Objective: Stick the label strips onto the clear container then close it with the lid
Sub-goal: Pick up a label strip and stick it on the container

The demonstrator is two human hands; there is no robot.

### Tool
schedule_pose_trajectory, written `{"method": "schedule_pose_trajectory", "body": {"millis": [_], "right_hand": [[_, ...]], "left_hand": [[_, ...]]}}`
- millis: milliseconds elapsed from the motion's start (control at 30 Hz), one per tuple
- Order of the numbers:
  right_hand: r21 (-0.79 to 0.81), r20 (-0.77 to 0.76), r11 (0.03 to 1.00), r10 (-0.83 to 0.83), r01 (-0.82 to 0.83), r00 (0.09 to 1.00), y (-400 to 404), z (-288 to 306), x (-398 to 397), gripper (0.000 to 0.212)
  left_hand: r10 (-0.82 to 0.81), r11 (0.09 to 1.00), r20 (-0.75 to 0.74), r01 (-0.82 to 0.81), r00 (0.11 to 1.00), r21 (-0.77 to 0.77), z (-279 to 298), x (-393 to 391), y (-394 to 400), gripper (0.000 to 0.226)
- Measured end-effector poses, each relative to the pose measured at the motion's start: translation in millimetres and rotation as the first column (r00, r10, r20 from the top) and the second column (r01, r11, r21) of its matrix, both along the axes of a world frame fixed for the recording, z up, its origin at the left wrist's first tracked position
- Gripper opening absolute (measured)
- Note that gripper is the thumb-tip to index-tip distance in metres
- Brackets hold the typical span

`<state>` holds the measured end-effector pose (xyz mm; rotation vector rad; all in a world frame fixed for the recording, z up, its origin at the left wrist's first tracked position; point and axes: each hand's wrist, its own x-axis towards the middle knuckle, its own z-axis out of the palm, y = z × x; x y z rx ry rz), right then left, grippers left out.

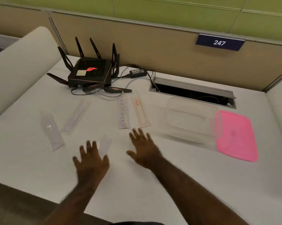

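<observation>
A clear container (190,120) stands open on the white desk, right of centre. Its pink lid (237,137) lies flat just to its right, partly behind the container's wall. Several label strips lie on the desk: one with red print (140,113), one with dark lettering (123,115), two pale ones at the left (51,130) (77,116). A further clear strip (104,144) lies under the fingertips of my left hand (90,161), which is spread flat. My right hand (144,149) hovers open with fingers apart, just below the printed strips and left of the container.
A black router (90,73) with antennas and cables sits at the back, with a power brick (137,73) beside it. An open cable slot (192,91) is cut into the desk behind the container. A partition wall runs along the back. The desk's front edge is near my forearms.
</observation>
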<state>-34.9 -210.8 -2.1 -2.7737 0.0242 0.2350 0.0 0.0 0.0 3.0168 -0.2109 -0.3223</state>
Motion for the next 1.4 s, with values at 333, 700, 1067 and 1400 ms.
{"method": "schedule_pose_trajectory", "body": {"millis": [333, 700, 1067, 1400], "right_hand": [[0.041, -0.091, 0.972, 0.233, -0.230, 0.968, 69.7, -39.5, 21.9, 0.083], [-0.026, 0.192, 0.996, 0.093, -0.090, 0.977, 13.2, -19.7, 18.9, 0.093], [-0.065, 0.370, 0.998, -0.001, 0.027, 0.929, -115.3, 72.8, -12.0, 0.064], [0.015, 0.223, 0.962, -0.271, 0.274, 0.937, -225.5, 109.8, -63.9, 0.051]], "left_hand": [[0.130, 0.946, -0.170, -0.173, 0.977, -0.275, 1.0, -17.2, 50.4, 0.027], [-0.159, 0.656, -0.566, -0.342, 0.809, -0.673, 59.1, 36.3, 23.2, 0.025], [-0.550, 0.639, -0.615, -0.189, 0.565, -0.746, 108.8, 77.3, -66.1, 0.025], [-0.688, 0.654, -0.225, 0.456, 0.690, -0.603, 130.7, 103.7, -174.7, 0.076]]}}
